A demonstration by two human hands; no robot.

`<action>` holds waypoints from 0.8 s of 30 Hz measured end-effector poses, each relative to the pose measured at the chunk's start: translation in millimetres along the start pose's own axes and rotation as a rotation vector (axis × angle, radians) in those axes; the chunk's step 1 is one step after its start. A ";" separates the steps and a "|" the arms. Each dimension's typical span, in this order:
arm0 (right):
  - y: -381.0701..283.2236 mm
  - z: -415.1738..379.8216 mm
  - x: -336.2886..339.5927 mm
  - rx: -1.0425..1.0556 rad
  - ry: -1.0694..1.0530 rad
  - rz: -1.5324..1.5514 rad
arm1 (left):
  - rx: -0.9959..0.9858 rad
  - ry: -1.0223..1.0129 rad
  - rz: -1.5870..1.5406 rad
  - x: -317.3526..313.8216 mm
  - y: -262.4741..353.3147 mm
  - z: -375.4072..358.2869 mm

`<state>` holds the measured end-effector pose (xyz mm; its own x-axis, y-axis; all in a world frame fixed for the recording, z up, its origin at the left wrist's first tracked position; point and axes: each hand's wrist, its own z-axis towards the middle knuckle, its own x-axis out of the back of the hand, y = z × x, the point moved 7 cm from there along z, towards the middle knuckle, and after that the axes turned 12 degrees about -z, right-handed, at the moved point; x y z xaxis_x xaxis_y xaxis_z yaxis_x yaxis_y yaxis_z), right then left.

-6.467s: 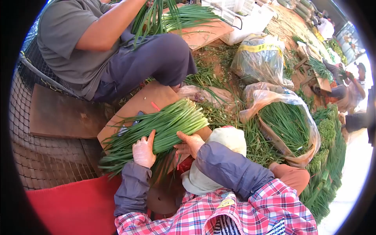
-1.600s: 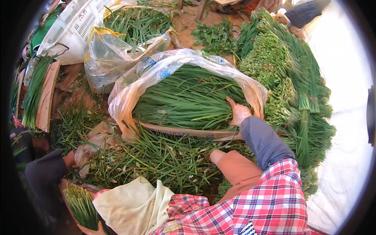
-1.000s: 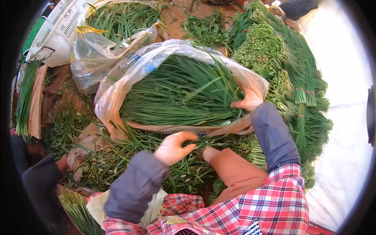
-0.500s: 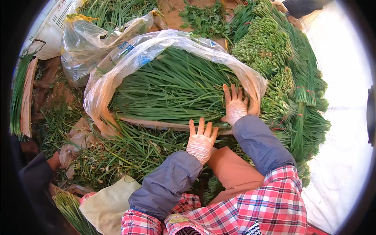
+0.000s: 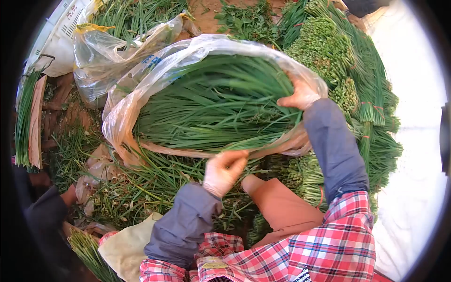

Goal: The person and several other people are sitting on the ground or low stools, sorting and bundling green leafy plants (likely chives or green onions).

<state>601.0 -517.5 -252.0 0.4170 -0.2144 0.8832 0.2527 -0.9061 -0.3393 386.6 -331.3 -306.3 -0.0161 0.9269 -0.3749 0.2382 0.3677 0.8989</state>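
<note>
Left hand [image 5: 224,172], fingers curled together, at the near rim of the open plastic bag [image 5: 123,108]; right hand [image 5: 303,95], fingers parted, at the right end of the green stalks [image 5: 211,105] inside.

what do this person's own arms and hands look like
Both forearms are in plain blue-grey sleeve covers, left and right, gathered near the elbow. Above them shows a checked shirt in red, white and dark blue. The left hand and right hand seem to have thin, see-through gloves, wrinkled at the wrist; how far these cover the fingers is unclear.
</note>
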 end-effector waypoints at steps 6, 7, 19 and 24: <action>4.5 -25.5 -19.2 -0.056 -0.227 0.867 | 0.459 0.048 -0.786 16.4 -24.0 18.7; 4.2 -27.7 -30.2 -0.115 -0.285 0.911 | 0.526 0.005 -0.765 5.1 -29.5 12.4; -128.6 -112.0 -72.5 0.238 -0.505 -0.288 | 0.399 0.117 -1.093 -5.0 -30.4 42.7; -23.1 -91.9 -86.3 0.169 -0.323 0.059 | 0.299 0.025 -1.070 11.1 7.5 13.1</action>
<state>478.9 -511.6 -290.6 0.6826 -0.1143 0.7218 0.3488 -0.8169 -0.4593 401.0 -319.2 -306.7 -0.3722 0.1445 -0.9168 0.3138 0.9492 0.0222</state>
